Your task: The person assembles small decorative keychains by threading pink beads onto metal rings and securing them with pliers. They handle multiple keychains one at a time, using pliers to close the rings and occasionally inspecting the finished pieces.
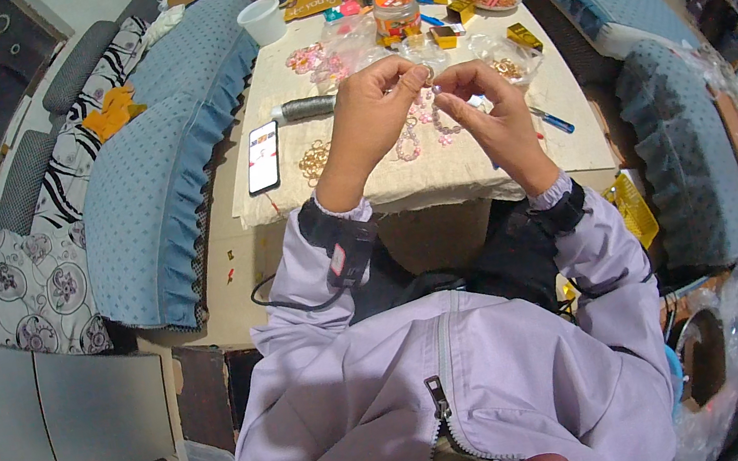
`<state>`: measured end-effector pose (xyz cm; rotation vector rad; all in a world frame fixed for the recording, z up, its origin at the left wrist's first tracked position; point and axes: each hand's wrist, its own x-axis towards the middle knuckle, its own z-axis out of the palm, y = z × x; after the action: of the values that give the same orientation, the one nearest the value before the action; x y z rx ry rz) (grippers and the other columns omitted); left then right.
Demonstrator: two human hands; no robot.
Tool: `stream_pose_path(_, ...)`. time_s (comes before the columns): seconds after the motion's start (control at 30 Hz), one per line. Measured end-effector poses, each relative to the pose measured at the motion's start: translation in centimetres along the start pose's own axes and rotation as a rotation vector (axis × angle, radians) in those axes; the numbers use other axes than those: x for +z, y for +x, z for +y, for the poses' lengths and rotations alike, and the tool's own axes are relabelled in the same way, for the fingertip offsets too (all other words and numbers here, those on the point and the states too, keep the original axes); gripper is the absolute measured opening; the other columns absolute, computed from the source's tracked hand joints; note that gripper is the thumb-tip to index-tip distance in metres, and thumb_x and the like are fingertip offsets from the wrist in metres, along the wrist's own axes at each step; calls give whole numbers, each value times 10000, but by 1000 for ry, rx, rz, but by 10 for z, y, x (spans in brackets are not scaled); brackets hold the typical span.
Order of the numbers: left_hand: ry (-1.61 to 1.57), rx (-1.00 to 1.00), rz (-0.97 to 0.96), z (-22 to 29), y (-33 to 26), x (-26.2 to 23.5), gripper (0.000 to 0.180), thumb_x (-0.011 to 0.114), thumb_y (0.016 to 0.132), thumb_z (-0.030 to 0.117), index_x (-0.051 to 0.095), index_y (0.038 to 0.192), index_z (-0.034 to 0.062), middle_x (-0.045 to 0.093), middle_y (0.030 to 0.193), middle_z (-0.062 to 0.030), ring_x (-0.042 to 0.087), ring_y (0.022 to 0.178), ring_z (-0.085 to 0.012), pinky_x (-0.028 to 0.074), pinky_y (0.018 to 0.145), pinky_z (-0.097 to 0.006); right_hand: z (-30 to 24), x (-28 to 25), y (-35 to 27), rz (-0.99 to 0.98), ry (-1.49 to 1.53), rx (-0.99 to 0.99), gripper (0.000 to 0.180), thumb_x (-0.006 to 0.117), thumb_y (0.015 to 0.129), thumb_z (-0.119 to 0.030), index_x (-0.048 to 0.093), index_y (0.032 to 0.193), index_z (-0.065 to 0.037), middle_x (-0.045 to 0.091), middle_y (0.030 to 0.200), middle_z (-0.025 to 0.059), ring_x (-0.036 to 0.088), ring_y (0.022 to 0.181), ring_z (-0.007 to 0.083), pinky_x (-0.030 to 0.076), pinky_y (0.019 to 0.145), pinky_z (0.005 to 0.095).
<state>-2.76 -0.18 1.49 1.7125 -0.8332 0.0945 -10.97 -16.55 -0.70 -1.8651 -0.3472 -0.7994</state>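
Over on my far left is a blue quilted sofa (163, 167), its ruffled edge running beside the cloth-covered bench (363, 192). At the bench's left side lies a phone (263, 158) with its screen lit, and behind it stands a white tub (261, 24). Just right of the phone is a loose heap of gold rings (314, 159), with a spool of grey thread (309, 108) on its side above it. Then comes my left grip (370, 118), thumb and forefinger pinched on a small gold ring (430, 74) raised over the bench. A strand of purplish beads (446, 126) hangs just below the ring, between my two hands. My right grip (501, 115) is closed too, thumb and forefinger at the top of that strand; I cannot tell exactly which bead they pinch. Beyond it sits a clear bowl (529, 67) of gold pieces, then a blue pen (553, 120) near the bench's right edge, and a yellow basket (636, 210) lower down.
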Motion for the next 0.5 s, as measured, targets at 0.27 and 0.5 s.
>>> stream_pose_path(0.27,135,14,-5,9,1,-7,243,680,924,245,730,947,8,704,809,-27,596,748,-66,472,662,-239,-1,1,2,43,34,26,207,687,876,-90,631,1057,-6,667,928,59,598,785,115,491,716,263)
stream_pose_path(0.5,173,123,67,8,1,-4,234,676,897,278,738,933,56,693,729,-118,652,624,-181,479,577,-314,-13,-7,20,37,-107,-89,176,707,855,-92,667,1020,-47,662,907,52,576,739,128,464,642,268)
